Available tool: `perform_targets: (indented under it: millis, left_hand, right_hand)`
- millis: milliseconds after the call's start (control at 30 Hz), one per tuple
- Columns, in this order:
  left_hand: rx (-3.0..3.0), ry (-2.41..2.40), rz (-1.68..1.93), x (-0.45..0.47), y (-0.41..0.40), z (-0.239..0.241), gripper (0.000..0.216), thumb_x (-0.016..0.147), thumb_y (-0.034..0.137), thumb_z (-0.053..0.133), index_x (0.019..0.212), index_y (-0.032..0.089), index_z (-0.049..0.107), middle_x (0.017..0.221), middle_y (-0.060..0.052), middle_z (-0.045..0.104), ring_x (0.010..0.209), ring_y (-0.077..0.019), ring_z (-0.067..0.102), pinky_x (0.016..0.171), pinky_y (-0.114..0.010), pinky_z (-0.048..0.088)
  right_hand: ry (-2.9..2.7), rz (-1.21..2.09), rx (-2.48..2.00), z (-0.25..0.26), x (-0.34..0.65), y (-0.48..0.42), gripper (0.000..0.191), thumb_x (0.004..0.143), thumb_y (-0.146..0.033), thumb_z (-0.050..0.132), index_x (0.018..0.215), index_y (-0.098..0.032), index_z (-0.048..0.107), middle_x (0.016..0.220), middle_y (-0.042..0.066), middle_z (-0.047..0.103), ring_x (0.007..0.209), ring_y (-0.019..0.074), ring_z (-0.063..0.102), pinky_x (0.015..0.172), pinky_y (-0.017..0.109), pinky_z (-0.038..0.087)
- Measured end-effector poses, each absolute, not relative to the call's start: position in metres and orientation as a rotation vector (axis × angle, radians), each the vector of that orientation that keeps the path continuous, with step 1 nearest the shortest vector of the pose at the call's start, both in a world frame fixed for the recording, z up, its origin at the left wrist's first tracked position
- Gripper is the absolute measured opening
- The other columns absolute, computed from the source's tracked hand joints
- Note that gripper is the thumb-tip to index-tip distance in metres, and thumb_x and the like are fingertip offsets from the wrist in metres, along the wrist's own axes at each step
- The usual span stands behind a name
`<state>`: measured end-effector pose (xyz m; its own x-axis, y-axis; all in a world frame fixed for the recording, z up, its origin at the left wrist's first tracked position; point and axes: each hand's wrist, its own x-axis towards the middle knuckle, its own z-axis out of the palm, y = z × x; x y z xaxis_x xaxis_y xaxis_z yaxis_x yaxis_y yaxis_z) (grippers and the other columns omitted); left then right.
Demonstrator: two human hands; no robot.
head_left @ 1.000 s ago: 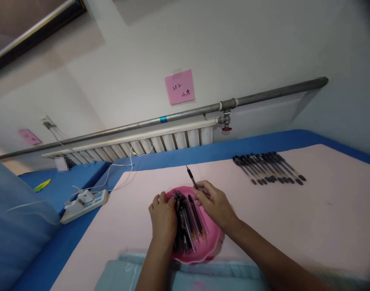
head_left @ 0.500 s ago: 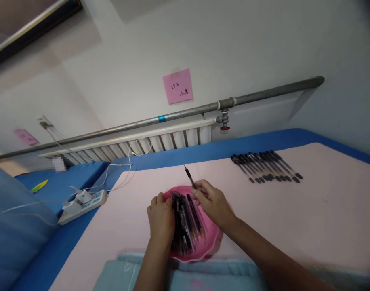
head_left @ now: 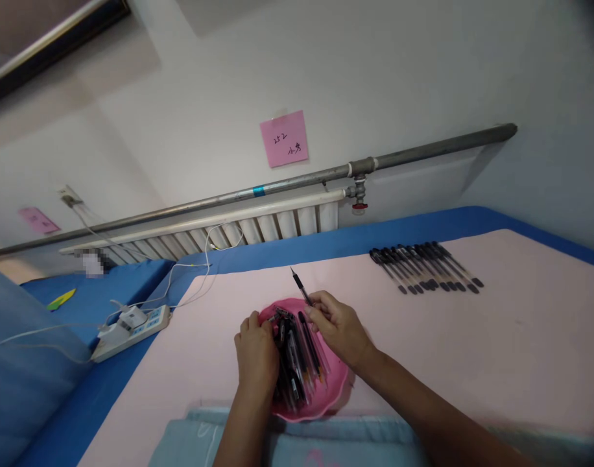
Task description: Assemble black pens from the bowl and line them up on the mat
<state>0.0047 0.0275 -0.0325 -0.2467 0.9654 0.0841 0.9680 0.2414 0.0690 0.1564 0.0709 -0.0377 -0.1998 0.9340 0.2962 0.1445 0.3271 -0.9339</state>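
Note:
An uncapped black pen is pinched in my right hand, its tip pointing up and away to the left over the far rim of a pink bowl. My left hand is at the bowl's left side, fingers curled inward at the pens' upper ends; what they grip, if anything, is hidden. Inside the bowl lie black pen caps, clear pen barrels and refills in a loose heap. Off to the right, several capped black pens lie side by side in a slanted row.
A pink sheet covers the blue table surface. At the left stands a power strip with plugs and white cables. Light blue folded cloth lies along the near edge. Behind are a radiator and a pipe.
My right hand has tilted the pen slightly further left. My left hand stays at the bowl, and the row of pens is unchanged.

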Motion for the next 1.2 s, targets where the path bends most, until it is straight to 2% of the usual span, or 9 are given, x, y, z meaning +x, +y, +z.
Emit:
perform_targets:
  millis: [133,233,333,433,533,667,833,1033,1200]
  left_hand:
    - [-1.875,-2.438,-0.334,0.003,0.029,-0.039,0.029,0.085,0.014,0.040,0.096,0.014,0.067,0.131,-0.016,0.051,0.122,-0.0329,0.041,0.091,-0.047,0.038]
    - [-1.832,-2.406,-0.718,-0.005,0.028,-0.038,0.023,0.083,0.015,0.044,0.088,0.013,0.066,0.129,-0.017,0.053,0.123,-0.0321,0.043,0.096,-0.048,0.035]
    - [-1.796,-2.448,-1.320,-0.016,0.026,-0.033,0.016,0.081,0.022,0.049,0.085,0.017,0.064,0.106,-0.013,0.065,0.103,-0.0259,0.058,0.090,-0.042,0.042]
    - [-1.705,-2.564,-2.061,-0.024,0.023,-0.026,0.018,0.074,0.033,0.060,0.084,0.018,0.063,0.081,-0.005,0.067,0.077,-0.0197,0.063,0.074,-0.034,0.048]
    - [-1.570,-2.521,-2.700,-0.026,0.022,-0.022,0.028,0.066,0.035,0.070,0.085,0.016,0.063,0.072,-0.001,0.065,0.064,-0.0134,0.061,0.064,-0.026,0.048]
    - [-1.374,-2.397,-3.163,-0.025,0.023,-0.018,0.034,0.059,0.029,0.078,0.085,0.014,0.064,0.069,-0.001,0.066,0.059,-0.0102,0.061,0.062,-0.023,0.049]
    - [-1.305,-2.286,-3.336,-0.028,0.022,-0.015,0.035,0.057,0.027,0.081,0.085,0.013,0.065,0.064,0.000,0.065,0.057,-0.0104,0.062,0.060,-0.022,0.050]
    - [-1.392,-2.368,-3.237,-0.029,0.020,-0.013,0.031,0.055,0.028,0.082,0.079,0.013,0.068,0.065,-0.001,0.065,0.058,-0.0095,0.061,0.060,-0.021,0.049]
    - [-1.538,-2.448,-3.081,-0.030,0.019,-0.013,0.029,0.057,0.030,0.080,0.078,0.013,0.070,0.064,-0.001,0.066,0.057,-0.0088,0.058,0.060,-0.021,0.047]
  right_hand:
    - [-1.621,0.983,-1.005,-0.039,0.157,0.071,0.010,0.081,-0.027,0.049,0.083,-0.021,0.057,0.060,-0.004,0.058,0.056,0.0133,0.058,0.056,0.024,0.048]
    - [-1.632,0.963,-1.007,-0.039,0.157,0.071,0.012,0.082,-0.028,0.048,0.085,-0.021,0.058,0.060,-0.004,0.057,0.055,0.0133,0.057,0.055,0.024,0.047]
    - [-1.652,0.934,-1.004,-0.037,0.158,0.071,0.012,0.082,-0.028,0.048,0.084,-0.021,0.058,0.057,-0.005,0.056,0.053,0.0133,0.056,0.054,0.024,0.046]
    - [-1.798,0.853,-0.961,-0.033,0.159,0.068,0.014,0.083,-0.026,0.048,0.089,-0.022,0.061,0.067,-0.002,0.064,0.062,0.0143,0.061,0.060,0.025,0.048]
    - [-2.021,0.709,-0.887,-0.031,0.160,0.066,0.020,0.086,-0.023,0.047,0.097,-0.024,0.064,0.090,0.001,0.071,0.081,0.0166,0.065,0.075,0.028,0.049]
    - [-2.171,0.507,-0.812,-0.031,0.160,0.065,0.027,0.089,-0.022,0.044,0.107,-0.026,0.064,0.100,0.002,0.072,0.090,0.0188,0.065,0.081,0.032,0.049]
    - [-2.220,0.452,-0.836,-0.031,0.161,0.067,0.028,0.090,-0.023,0.044,0.110,-0.028,0.064,0.103,0.001,0.072,0.090,0.0203,0.065,0.080,0.036,0.050]
    - [-2.253,0.411,-0.842,-0.035,0.162,0.068,0.028,0.091,-0.025,0.042,0.108,-0.027,0.064,0.103,0.001,0.072,0.090,0.0207,0.065,0.079,0.036,0.049]
    - [-2.308,0.286,-0.861,-0.037,0.163,0.070,0.026,0.091,-0.025,0.042,0.104,-0.027,0.065,0.094,0.002,0.072,0.081,0.0213,0.064,0.072,0.036,0.048]
